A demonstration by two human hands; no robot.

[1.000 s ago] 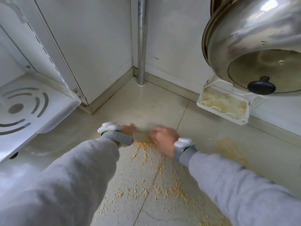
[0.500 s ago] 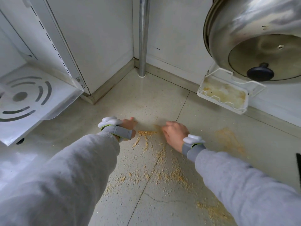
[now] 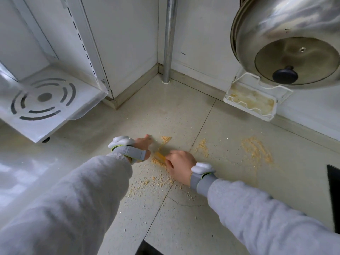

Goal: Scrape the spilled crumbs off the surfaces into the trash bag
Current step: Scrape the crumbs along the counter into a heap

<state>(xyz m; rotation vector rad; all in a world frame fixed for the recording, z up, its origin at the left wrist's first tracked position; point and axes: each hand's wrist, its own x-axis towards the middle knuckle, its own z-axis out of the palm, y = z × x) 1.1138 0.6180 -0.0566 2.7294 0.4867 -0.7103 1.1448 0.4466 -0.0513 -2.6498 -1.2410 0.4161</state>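
While both grey-sleeved arms reach down, left hand [image 3: 142, 144] rests flat on pale speckled floor [image 3: 184, 227], right hand [image 3: 179, 163] curls beside it, grip unclear, yellow scattered crumbs [image 3: 159, 159] heaped between them

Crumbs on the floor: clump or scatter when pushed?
Probably scatter: the crumbs lie as loose, fine grains spread thinly over the floor. Likely light and dry, since swept streaks show at the far patch. Some may lodge in the tile seam.

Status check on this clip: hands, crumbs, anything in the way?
Left hand and right hand both down on counter, something yellowish between them. Crumbs still scattered. Trash bag not in view. No obstruction.
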